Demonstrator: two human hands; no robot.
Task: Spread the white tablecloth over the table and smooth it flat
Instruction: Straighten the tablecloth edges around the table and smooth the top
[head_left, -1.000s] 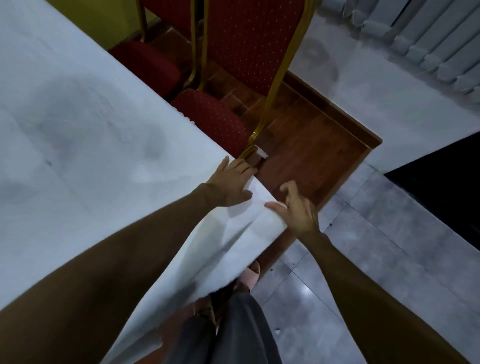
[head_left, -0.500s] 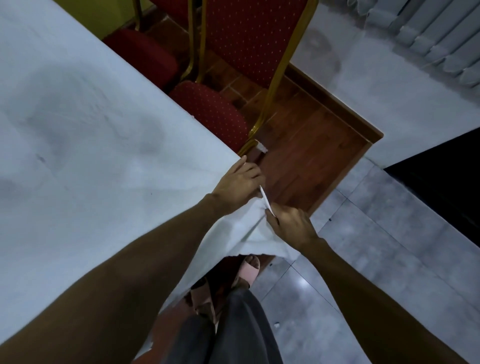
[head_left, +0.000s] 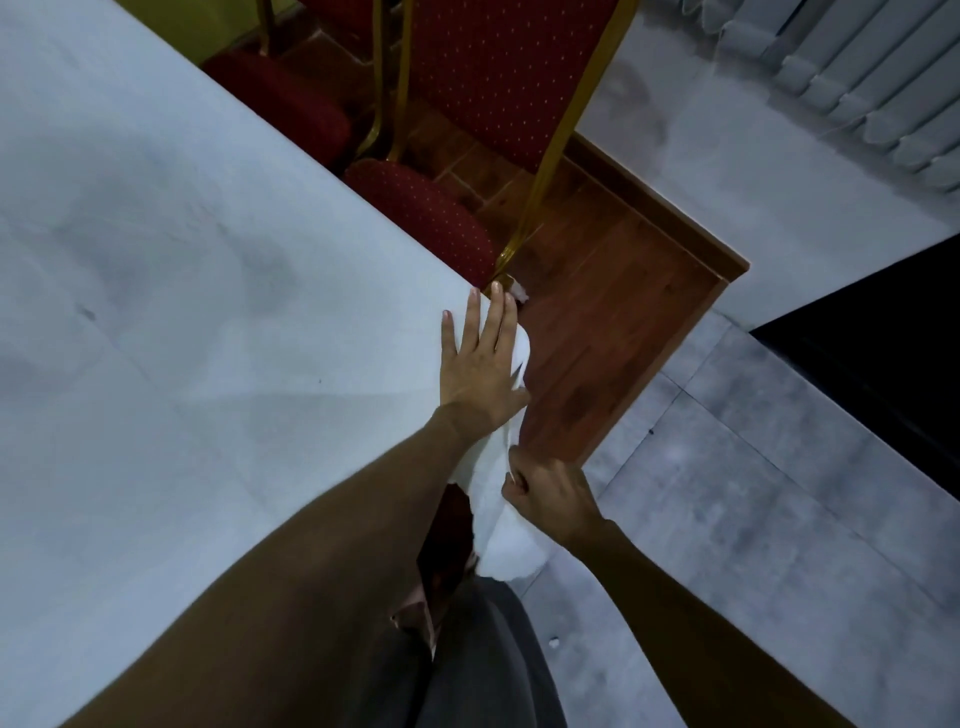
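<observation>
left hand (head_left: 480, 358) now lies flat on the tablecloth (head_left: 208, 322) corner; right hand (head_left: 550, 499) has dropped, gripping the overhang, so smoothing nears done

Dim light. Red gold-framed chairs (head_left: 467, 104) stand on a raised wooden platform (head_left: 613, 312). Grey tiled floor (head_left: 753, 493) beyond; pale vertical blinds (head_left: 872, 78) upper right.

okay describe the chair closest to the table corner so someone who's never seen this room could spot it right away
Start at the white tablecloth and follow its far edge to the corner where the left hand presses flat. The nearest chair stands just beyond those fingertips, on the wooden platform. Unlike the second red chair further along, its dotted red backrest and slanting gold frame show fully.
</observation>
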